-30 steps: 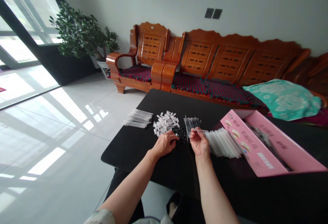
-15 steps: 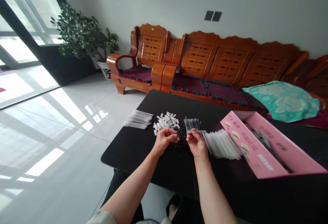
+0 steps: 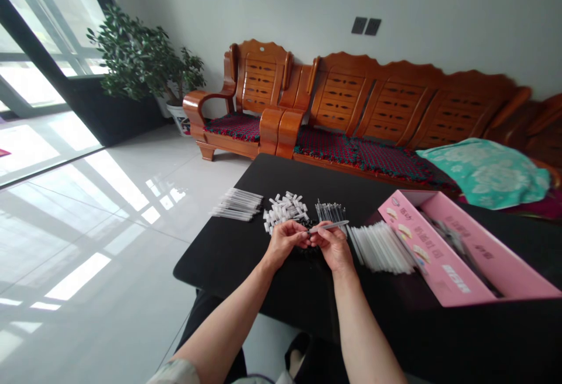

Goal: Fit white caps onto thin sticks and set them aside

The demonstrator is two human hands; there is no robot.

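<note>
My right hand (image 3: 332, 247) is closed on a slim translucent pen barrel (image 3: 334, 225), which tilts slightly up to the right. At the barrel's left end, the fingertips of my left hand (image 3: 284, 242) are pinched together; whatever they grip is too small to make out. Both hands meet above a heap of small black pieces (image 3: 302, 253), mostly hidden beneath them. Just beyond lie a pile of white pen caps (image 3: 285, 205) and a bundle of thin pen refills (image 3: 330, 211). More translucent barrels (image 3: 381, 248) are stacked to the right of my right hand.
A row of white capped pens (image 3: 238, 204) lies at the left of the black table (image 3: 215, 255). On the right stands an open pink box (image 3: 432, 249) with dark items inside. A wooden sofa (image 3: 386, 100) runs behind the table, with a potted plant (image 3: 136, 59) further left.
My hands have come together, so the barrel's left end now meets my left fingertips. The barrel has shifted left and its right end has risen slightly.
</note>
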